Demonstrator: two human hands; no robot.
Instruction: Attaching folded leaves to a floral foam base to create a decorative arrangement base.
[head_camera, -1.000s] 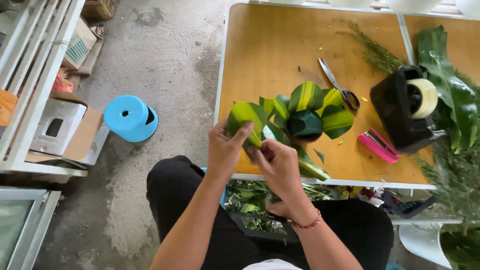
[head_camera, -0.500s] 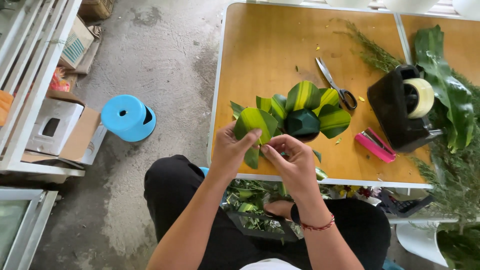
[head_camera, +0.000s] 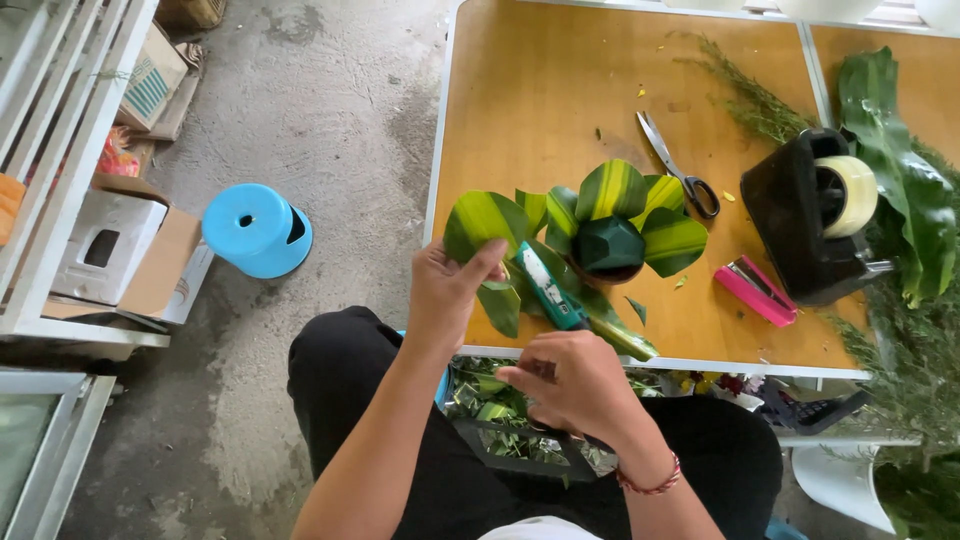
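A ring of folded green-and-yellow striped leaves (head_camera: 640, 215) surrounds a dark green foam block (head_camera: 608, 243) near the front edge of the orange table (head_camera: 560, 90). My left hand (head_camera: 447, 292) pinches the leftmost folded leaf loop (head_camera: 480, 222) at its base. My right hand (head_camera: 578, 385) sits lower, over my lap, and grips the near end of a teal stapler (head_camera: 546, 286). The stapler points up toward the pinched leaf and lies along a long leaf strip (head_camera: 615, 335).
Scissors (head_camera: 682, 170), a black tape dispenser (head_camera: 808, 218) and a pink stapler (head_camera: 757, 290) lie to the right. Big leaves (head_camera: 900, 180) and fern sprigs (head_camera: 750, 95) fill the far right. A basket of cuttings (head_camera: 500, 415) rests on my lap. A blue stool (head_camera: 257, 230) and boxes (head_camera: 120, 250) stand on the floor.
My right hand has drawn back from the leaves toward my lap, and the teal stapler now shows in it. My left hand stays on the leaf loop, which has shifted slightly left.
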